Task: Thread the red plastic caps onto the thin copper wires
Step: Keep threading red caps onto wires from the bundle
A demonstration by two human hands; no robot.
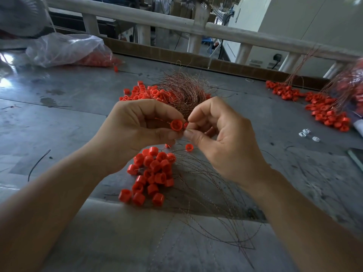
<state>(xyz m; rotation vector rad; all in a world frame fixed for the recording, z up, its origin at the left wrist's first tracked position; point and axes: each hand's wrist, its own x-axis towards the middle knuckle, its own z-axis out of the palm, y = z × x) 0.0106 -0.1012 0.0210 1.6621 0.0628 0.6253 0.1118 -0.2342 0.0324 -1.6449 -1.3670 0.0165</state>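
Observation:
My left hand (137, 128) pinches a red plastic cap (176, 125) between thumb and fingers, its open end facing me. My right hand (220, 138) pinches a thin copper wire right beside that cap; the wire itself is barely visible at the fingertips. Both hands are held above the table. Below them lies a heap of red caps (152, 173) with several copper wires (212, 203) trailing toward the near edge. Behind my hands sits a tangled bundle of copper wires (182, 89) next to another pile of loose caps (143, 93).
A clear plastic bag (66, 50) holding red caps lies at the back left. At the right lies a pile of caps with wires (324, 108). Small white parts (306, 133) lie to the right. A low brown board (176, 55) edges the grey table's far side.

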